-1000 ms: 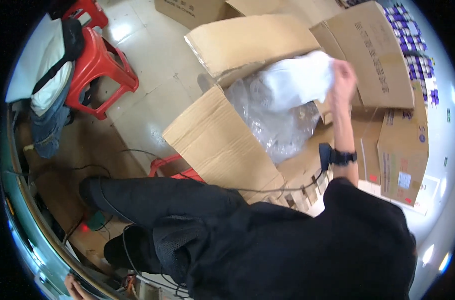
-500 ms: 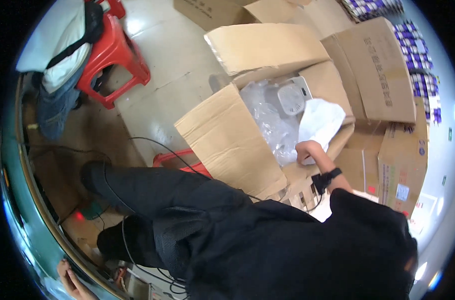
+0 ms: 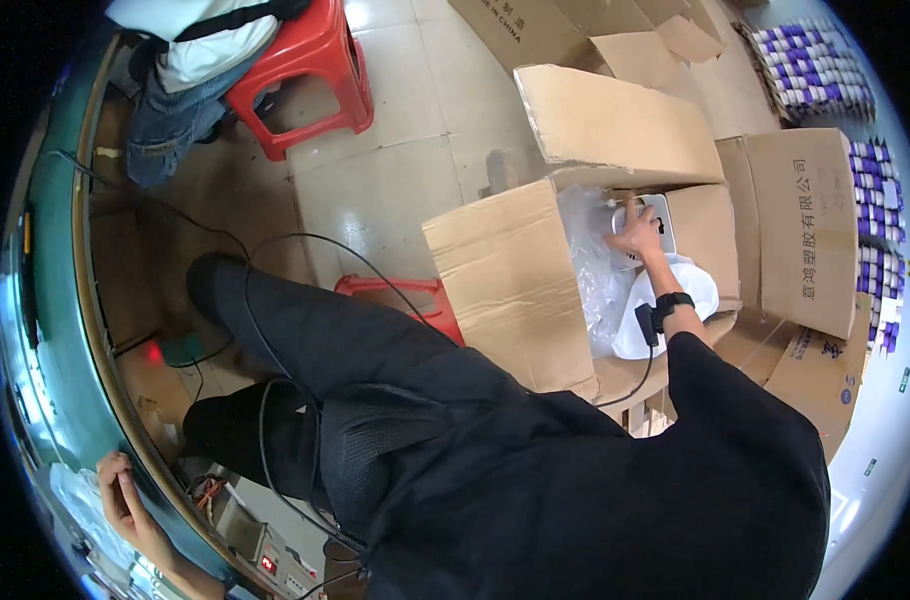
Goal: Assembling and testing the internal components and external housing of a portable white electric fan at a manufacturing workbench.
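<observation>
My right hand [image 3: 636, 234] reaches into an open cardboard box [image 3: 499, 290] with its fingers bent over a rounded, pale plastic piece [image 3: 625, 250], which they partly cover. A white plate-like part [image 3: 661, 212] with a dark opening sits against this piece. Crumpled clear plastic wrapping [image 3: 596, 270] fills the box's left side, and a white bag or sheet [image 3: 697, 291] lies under my right wrist. Far to the left, my left hand [image 3: 123, 500] rests at the edge of a green-topped table, fingers curled in and no object visible in them.
A red stool [image 3: 310, 75] stands at the upper left beside a person's jeans-clad leg [image 3: 160, 135]. Another red stool [image 3: 400, 295] is partly behind the box flap. Closed cartons [image 3: 795, 230] and stacked purple-and-white items [image 3: 810, 70] line the right. A black cable [image 3: 375, 265] crosses near my legs.
My right hand has left the white sheet and moved farther into the box, onto the pale plastic piece. The view has shifted, and more of my left forearm shows.
</observation>
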Tool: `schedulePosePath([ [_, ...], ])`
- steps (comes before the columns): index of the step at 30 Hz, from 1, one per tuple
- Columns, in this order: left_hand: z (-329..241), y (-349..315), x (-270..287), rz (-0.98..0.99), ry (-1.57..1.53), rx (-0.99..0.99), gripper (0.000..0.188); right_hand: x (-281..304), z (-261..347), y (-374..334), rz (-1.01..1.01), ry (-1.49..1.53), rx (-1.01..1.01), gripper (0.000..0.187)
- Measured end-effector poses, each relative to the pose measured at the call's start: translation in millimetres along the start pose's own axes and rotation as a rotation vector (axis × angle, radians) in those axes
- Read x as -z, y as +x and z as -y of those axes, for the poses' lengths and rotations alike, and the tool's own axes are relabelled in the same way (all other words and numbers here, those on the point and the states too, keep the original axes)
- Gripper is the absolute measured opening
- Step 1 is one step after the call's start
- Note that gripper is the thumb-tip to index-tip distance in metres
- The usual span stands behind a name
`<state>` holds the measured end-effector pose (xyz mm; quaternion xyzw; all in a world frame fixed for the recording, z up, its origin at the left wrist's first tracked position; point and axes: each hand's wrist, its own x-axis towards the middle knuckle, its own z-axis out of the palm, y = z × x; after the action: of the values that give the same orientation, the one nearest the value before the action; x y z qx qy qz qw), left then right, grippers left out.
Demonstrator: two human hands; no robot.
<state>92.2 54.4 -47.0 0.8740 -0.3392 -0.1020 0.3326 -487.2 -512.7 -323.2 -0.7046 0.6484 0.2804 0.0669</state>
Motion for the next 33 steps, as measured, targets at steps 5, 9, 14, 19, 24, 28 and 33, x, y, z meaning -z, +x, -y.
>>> schedulePosePath([
  [5, 9.8, 4.3, -3.9, 0.032, 0.006, -0.051, 0.014, 1.4, -79.2, -27.2, -0.284, 0.52, -0.007, 0.105],
  [9, 35.9, -0.3, 33.6, -0.083, 0.041, 0.04, 0.018, 31.6, -73.8, -101.0, -0.801, 0.856, 0.274, 0.093],
  [14, -55.9, 28.0, -0.4, -0.219, 0.144, -0.264, 0.018, 129.7, -32.2, -188.3, -0.98, 0.288, 0.453, 0.094],
  [19, -66.1, 23.8, 23.5, 0.04, 0.163, -0.457, 0.018, 188.0, 36.1, -209.3, -1.044, 0.571, 0.893, 0.092],
  [24, -154.5, 7.6, 0.4, -0.052, 0.206, -0.799, 0.031, 235.2, 155.0, -269.4, -0.57, 1.032, 1.652, 0.08],
  [28, -199.5, -3.9, 38.1, 0.156, 0.344, -0.865, 0.089, 275.3, 246.1, -343.5, 0.062, 1.108, 1.908, 0.092],
  [33, -161.7, -51.6, 120.8, -0.054, 0.423, -0.571, 0.097, 312.4, 385.9, -426.8, -0.246, 0.722, 2.849, 0.062],
])
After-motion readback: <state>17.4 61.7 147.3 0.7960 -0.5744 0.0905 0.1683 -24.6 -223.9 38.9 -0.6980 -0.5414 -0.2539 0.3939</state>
